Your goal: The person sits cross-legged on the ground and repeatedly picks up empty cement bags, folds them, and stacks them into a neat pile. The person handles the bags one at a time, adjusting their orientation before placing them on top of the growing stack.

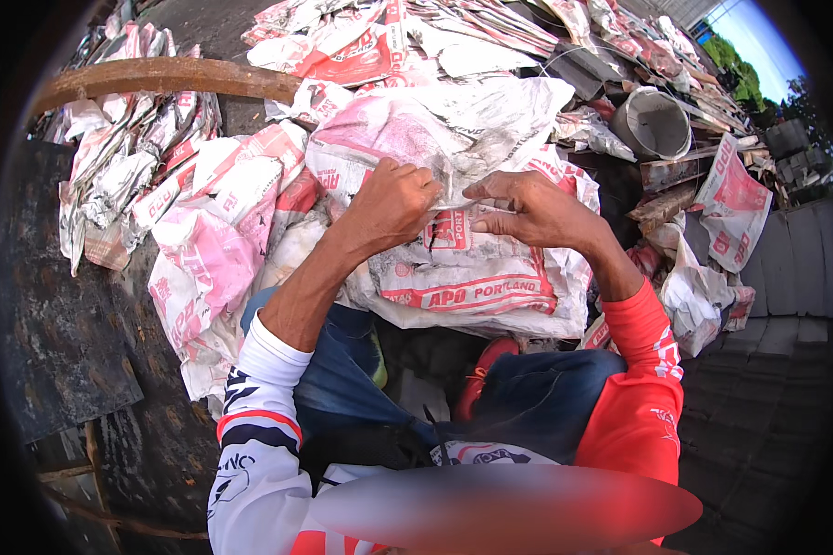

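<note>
A dirty white empty cement sack (375, 139) with pink staining and red print lies spread in front of me. Its near edge is bunched in my left hand (393, 205), whose fingers are curled shut on it. My right hand (537, 211) is beside that edge, thumb and fingers apart with a gap between them; the fingertips are close to the sack, and I cannot tell whether they touch it. Beneath both hands is a flattened stack of similar sacks (472, 294), white with red bands, just beyond my knees.
More crumpled sacks (208, 250) lie to the left, and another pile (342, 51) is at the far side. A curved wooden beam (167, 79) crosses the upper left. A grey round container (652, 125) and scrap wood (666, 174) sit to the right. Dark sheets (60, 342) cover the left ground.
</note>
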`<state>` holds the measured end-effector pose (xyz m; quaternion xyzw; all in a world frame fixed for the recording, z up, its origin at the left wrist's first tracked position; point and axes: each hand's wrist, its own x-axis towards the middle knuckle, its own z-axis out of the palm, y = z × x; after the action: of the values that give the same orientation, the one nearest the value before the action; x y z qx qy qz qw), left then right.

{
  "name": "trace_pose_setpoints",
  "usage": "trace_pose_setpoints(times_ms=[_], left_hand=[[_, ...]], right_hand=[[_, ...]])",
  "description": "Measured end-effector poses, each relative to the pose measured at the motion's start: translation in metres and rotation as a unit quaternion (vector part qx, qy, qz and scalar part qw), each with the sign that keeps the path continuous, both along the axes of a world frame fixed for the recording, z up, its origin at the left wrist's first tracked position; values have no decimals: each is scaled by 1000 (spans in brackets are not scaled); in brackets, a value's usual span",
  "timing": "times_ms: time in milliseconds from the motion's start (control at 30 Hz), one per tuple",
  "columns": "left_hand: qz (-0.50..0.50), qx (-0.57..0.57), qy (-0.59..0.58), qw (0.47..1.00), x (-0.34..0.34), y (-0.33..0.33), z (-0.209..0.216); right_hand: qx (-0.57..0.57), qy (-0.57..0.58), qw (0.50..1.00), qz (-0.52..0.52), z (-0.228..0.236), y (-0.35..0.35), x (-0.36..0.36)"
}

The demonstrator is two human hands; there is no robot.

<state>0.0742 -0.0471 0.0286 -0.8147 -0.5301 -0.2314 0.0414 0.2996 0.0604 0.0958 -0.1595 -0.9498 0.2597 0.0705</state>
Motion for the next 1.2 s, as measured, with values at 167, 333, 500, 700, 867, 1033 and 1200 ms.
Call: trace_pose_setpoints(times_ms=[167,333,500,700,867,1033,1200], left_hand=[[25,-84,32,996,5,-5,-12],[65,-17,-31,997,-8,-1,-11],[71,182,-96,976,-40,13,5],[144,411,-41,899,-77,11,44],[10,334,-73,940,-48,-18,23],[-68,49,66,994,-27,-44,-18],[-119,-260,209,935,2,-58,-78]], right_hand=[[66,-22,929,-365,-33,109,20],[-340,102,722,-594,-107,158,34],[-451,241,638,-575,-118,192,-25],[-409,463,687,-383,20,207,-34],[-294,484,769,-298,43,96,109],[-544,367,550,-517,-97,-58,203],[-594,162,400,-679,-245,-107,212]])
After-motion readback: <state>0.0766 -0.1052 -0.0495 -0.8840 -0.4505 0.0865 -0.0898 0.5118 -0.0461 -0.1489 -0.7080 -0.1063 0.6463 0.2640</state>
